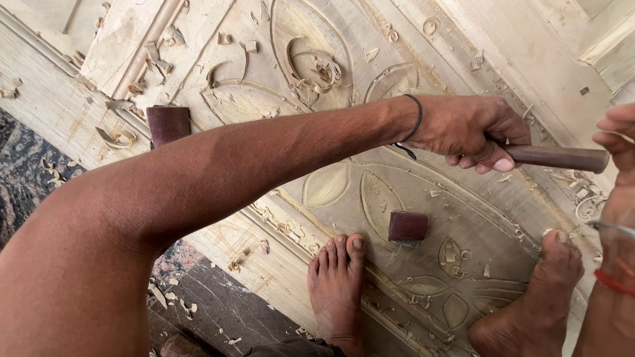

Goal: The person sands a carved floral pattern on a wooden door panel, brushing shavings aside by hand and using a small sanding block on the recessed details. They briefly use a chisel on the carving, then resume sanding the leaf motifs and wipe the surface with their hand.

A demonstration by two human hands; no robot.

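Wood shavings (315, 71) lie curled all over a pale carved panel (397, 192) that rests flat on the floor, its surface cut with leaf and petal shapes. The left hand (473, 132) is closed tight around the dark wooden handle (559, 158) of a carving tool, gripping it at the near end, with a black band at the wrist. The handle looks stiff, smooth and fairly light; judging by its round shape, a full wrap of the fingers is the surest hold. The right hand (618, 142) shows only at the frame's edge, fingers curled beside the handle's far end, and whether it grips anything I cannot tell. Two bare feet (337, 284) press on the panel, one on either side of a small dark red block (407, 226); another block (168, 123) lies further up.
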